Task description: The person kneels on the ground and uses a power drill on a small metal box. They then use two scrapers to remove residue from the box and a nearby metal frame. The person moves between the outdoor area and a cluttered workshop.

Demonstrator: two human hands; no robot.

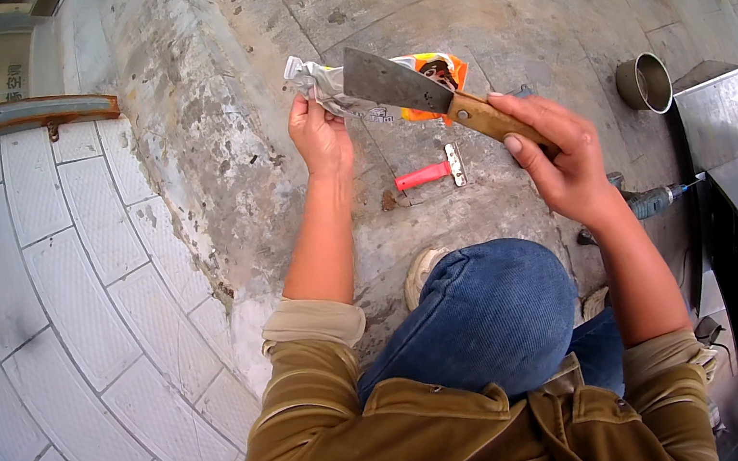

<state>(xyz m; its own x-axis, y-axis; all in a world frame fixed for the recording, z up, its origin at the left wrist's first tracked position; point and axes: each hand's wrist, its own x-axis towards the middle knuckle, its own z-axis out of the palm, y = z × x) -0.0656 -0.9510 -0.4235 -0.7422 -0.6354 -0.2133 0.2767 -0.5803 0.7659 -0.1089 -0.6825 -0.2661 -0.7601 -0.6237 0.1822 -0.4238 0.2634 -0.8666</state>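
The left hand (322,141) pinches a shiny bag (330,82) at its fingertips. The right hand (566,153) has its fingers wrapped around a big scraper (436,92), its blade poking out past them. A little red scraper (423,176) lies between both hands' fingers, nearer the knee (499,306).

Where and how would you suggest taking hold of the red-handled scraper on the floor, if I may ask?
I would likely grip its red handle from above, coming in from the left: the slim handle points left, while the crosswise metal head sits at the right end.
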